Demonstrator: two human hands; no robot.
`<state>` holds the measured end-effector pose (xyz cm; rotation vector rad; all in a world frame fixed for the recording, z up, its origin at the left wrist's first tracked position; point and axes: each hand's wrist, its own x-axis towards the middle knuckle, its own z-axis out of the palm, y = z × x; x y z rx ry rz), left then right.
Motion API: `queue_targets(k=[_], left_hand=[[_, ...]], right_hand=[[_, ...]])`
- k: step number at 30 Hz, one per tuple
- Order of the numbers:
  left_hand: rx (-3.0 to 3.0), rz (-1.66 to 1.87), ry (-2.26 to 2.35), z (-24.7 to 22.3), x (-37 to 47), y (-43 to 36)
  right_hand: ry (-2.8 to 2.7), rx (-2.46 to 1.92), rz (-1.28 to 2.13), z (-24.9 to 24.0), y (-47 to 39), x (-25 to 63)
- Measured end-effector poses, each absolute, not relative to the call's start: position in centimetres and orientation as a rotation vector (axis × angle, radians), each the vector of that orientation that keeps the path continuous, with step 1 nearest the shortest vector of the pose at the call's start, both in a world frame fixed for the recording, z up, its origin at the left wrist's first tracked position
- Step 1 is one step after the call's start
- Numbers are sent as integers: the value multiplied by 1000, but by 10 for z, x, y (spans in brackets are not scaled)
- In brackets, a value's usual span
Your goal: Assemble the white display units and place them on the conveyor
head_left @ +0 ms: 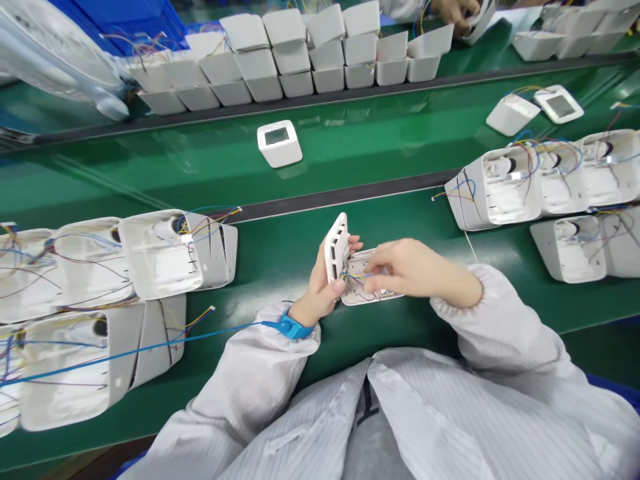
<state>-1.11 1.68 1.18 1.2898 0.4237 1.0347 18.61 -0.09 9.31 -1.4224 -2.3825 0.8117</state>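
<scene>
My left hand (323,283) grips a white slotted cover (337,250), held tilted up on edge with the thumb on its near side. Just right of it, a white open housing (355,293) lies on the green bench with its inside facing up. Thin yellow and blue wires (356,275) run from the cover towards my right hand (400,267). That hand is over the housing, its fingers closed at the wires; the fingertips are partly hidden. A blue wrist strap (293,327) with a cord circles my left wrist.
Open white housings with loose wires stand at the left (160,260) and right (515,187). A white unit with a screen (280,143) sits on the green belt ahead. Stacked white housings (300,53) line the far ledge, where another person's hand (457,13) shows.
</scene>
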Motion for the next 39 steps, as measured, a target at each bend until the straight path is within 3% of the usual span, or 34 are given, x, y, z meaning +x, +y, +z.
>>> queue_targets(k=[14,25,32,39], left_hand=[[1328,986,456,13,-14,19],[1393,978,420,15,-14,20],[1552,965,419,19,-12,21],[1793,960,509,15,-10,20]], right_hand=[[-2173,-1098,1246,92,5,200],[-2531,-840,713,72,7,192],[-2517,-1217,248,63,9,189],[-2469,-1497,205,61,3,183]])
